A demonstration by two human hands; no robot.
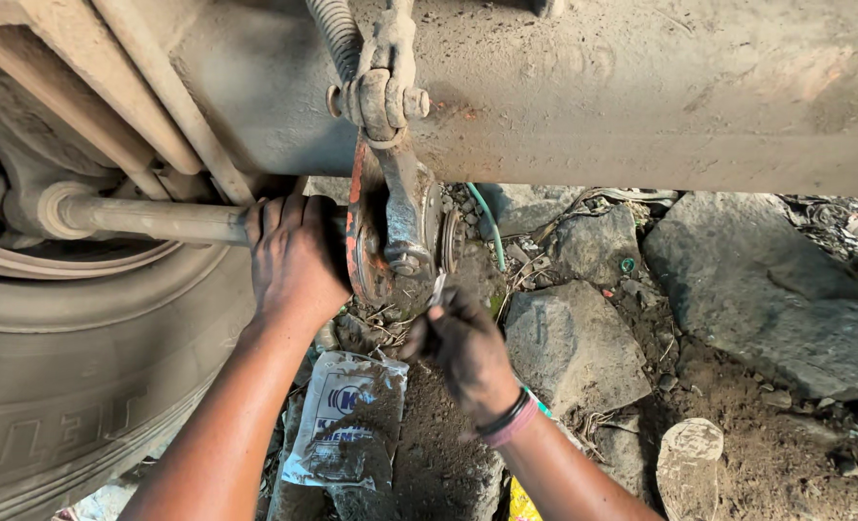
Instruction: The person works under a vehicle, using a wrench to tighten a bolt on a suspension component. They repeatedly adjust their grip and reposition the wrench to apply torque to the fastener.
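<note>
My left hand (294, 253) is wrapped around a dirty steel rod (149, 218) where it meets a rusty orange-stained metal lever (390, 232) hanging under a large dusty axle beam (641, 96). My right hand (463, 347), greasy and with bands at the wrist, pinches a small metal piece (437, 287) at the lower edge of that lever. A bolt and nut (382, 98) pin the lever's top link.
A big worn tyre (72, 367) fills the left side. The ground below is dirt with large grey rocks (766, 280), a crumpled white plastic pouch (347, 420), a green wire (487, 224) and scattered litter.
</note>
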